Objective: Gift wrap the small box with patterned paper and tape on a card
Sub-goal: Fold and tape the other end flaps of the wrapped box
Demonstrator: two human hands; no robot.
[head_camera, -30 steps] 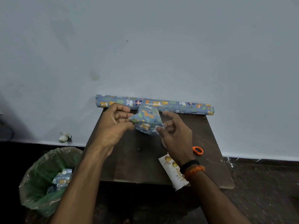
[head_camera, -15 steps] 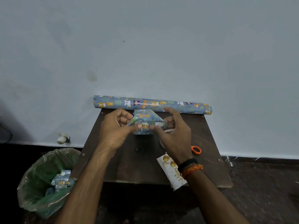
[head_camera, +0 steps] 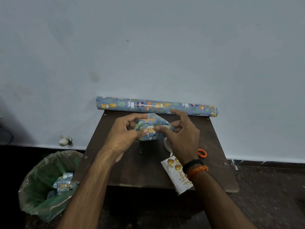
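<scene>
— pale blue wall is rising behind our dark wooden table (head_camera: 125, 169), and we are working right at its middle. are we folding an end of the paper down now?

— it seems so. we are holding the small box (head_camera: 152, 128) between both sets of fingertips, just above the tabletop, with the patterned paper already round it. our two thumb tips are meeting on the near face, almost touching, pressing a flap flat.

— how are the hands sitting?

— our left hand (head_camera: 125, 134) is coming in from the left with its fingers curled round the box's left end and its thumb pinching the paper. our right hand (head_camera: 183, 138) is mirroring it, thumb on the paper, middle fingers tucked behind the box's right end, forefinger lifting free above it. both wrists are angling inward.

— and next?

— we are judging that the flap needs taping. the tape roll (head_camera: 167, 143) is lying just under our right palm, so one hand has to keep the fold pressed while the other lets go. the card (head_camera: 177, 176) is waiting beneath our right wrist, the orange scissors handle (head_camera: 202, 153) just beyond that hand's outer edge, and the paper roll (head_camera: 156, 106) past all our fingertips, against the wall.
</scene>
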